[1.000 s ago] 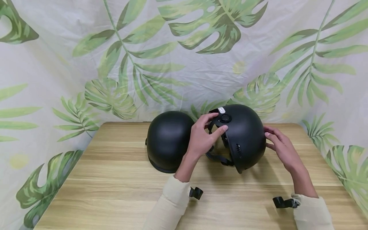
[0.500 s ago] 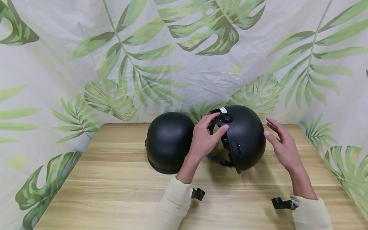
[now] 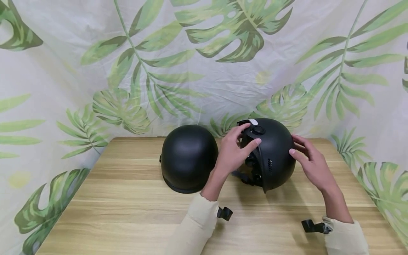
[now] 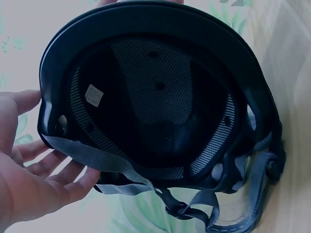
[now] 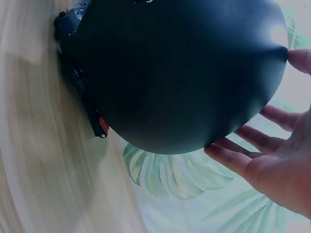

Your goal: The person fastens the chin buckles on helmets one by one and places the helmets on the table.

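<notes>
A black helmet (image 3: 277, 152) is tipped on its side above the table, its opening facing left. My left hand (image 3: 232, 152) grips its upper rim, thumb and fingers on either side of the edge, near a round black disc (image 3: 257, 130). The left wrist view looks into the mesh-lined shell, where grey chin straps (image 4: 97, 158) hang beside the left fingers and a small white label (image 4: 94, 95) shows. My right hand (image 3: 313, 164) touches the crown with spread fingertips. Just left of this helmet, a second black helmet (image 3: 188, 156) sits dome up, partly behind my left hand.
The wood-grain table (image 3: 127, 212) reaches back to a leaf-printed cloth (image 3: 223, 88) hanging behind it. Black camera mounts (image 3: 225, 213) stick out from both sleeves. In the right wrist view a red-marked black piece (image 5: 102, 125) shows low on the held helmet.
The held helmet has turned slightly, so less of its inside shows in the head view, and shifted a little right with my left hand. My right fingers came off the crown, then touched it again.
</notes>
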